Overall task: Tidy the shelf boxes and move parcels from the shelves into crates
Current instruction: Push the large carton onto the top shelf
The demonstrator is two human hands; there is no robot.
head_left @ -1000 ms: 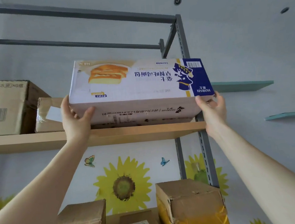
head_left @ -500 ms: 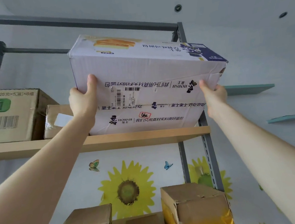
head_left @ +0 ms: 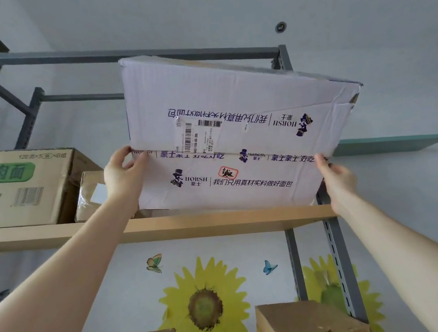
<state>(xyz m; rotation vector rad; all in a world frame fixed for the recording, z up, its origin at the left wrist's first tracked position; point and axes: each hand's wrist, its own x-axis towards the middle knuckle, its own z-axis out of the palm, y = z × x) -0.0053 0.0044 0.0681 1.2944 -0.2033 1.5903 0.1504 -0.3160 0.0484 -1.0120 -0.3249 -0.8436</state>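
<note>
Box [head_left: 235,127], white with printed lettering, is held up at the right end of the shelf [head_left: 191,225]. It is tipped so that its taped underside faces the camera. Its lower edge sits right at the shelf's front lip; whether it touches the board cannot be told. Its long axis runs along the shelf, left to right.

The left grip [head_left: 123,174] clasps the box's left end, thumb on the underside and fingers curled round the side. The right grip [head_left: 339,179] pinches the right end at about the same height, beside the tape seam. Both are on the box, so neither is nearer. Its bulk lies above and between them.

Further left on the shelf stand a carton [head_left: 24,188] and a parcel [head_left: 90,195], the parcel just behind the left grip.

The next move is probably to bring the box forward off the shelf and down. No crate shows.
</note>
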